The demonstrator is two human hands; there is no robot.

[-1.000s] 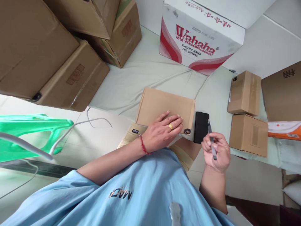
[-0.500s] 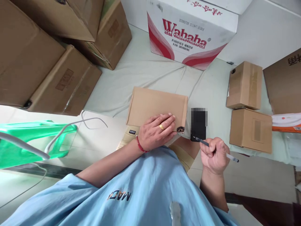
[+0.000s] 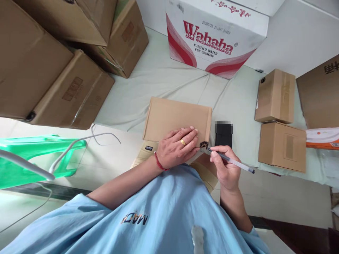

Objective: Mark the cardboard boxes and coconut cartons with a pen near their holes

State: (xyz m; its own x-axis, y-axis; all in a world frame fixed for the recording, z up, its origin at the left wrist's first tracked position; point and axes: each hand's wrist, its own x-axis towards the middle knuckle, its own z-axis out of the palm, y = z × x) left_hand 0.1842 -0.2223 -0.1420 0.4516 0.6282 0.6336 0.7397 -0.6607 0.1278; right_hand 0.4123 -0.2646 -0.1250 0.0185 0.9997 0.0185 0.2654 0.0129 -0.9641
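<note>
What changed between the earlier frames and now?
The right hand moved left with the pen, its tip going from near the phone to beside the dark corner patch of the cardboard package. Nothing was picked up or let go. The left hand stayed flat on the package; phone unmoved.

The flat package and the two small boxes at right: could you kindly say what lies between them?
In the head view, a black phone lies there on pale cloth, partly hidden by the right hand and pen.

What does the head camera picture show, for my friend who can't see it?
The left hand rests on a flat cardboard box while the right hand holds a gel pen near its dark-marked corner. A black phone lies nearby, with a Wahaha water carton beyond.
</note>
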